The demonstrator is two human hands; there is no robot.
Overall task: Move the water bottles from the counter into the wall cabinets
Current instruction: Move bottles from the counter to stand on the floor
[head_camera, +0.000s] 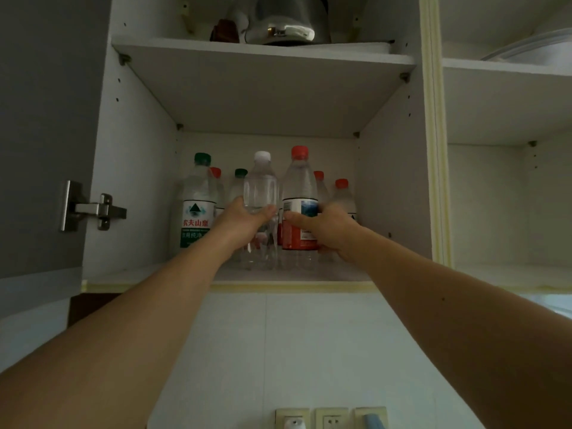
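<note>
Inside the wall cabinet (139,168), lower shelf: seven water bottles standing upright, in two rows.
Left hand (244,222): reaches up into the lower shelf; fingers and thumb curled round the clear bottle with the white cap (261,187), gripping it at mid-height.
Right hand (328,227): alongside, fingers wrapped round the red-capped bottle with the red and blue label (299,193), thumb laid across the label.
Held bottles: side by side at the front of the shelf, close together; whether their bases touch the shelf cannot be told.
Front left: green-capped bottle with a green and white label (196,205), upright, just beside the left hand.
Back row: a red cap (215,172), a green cap (240,173), and two more red caps (318,175) (341,183), showing behind the front bottles.
Upper shelf: metal kettle (288,23) with a dark brown item (225,30) at its left.
Door (46,134): swung open at left, steel hinge (93,209) showing.
Neighbouring cabinet: open at right, a pale dish (532,48) on its upper shelf.
Wall below: white tiles, three sockets (331,418) at the bottom edge.
</note>
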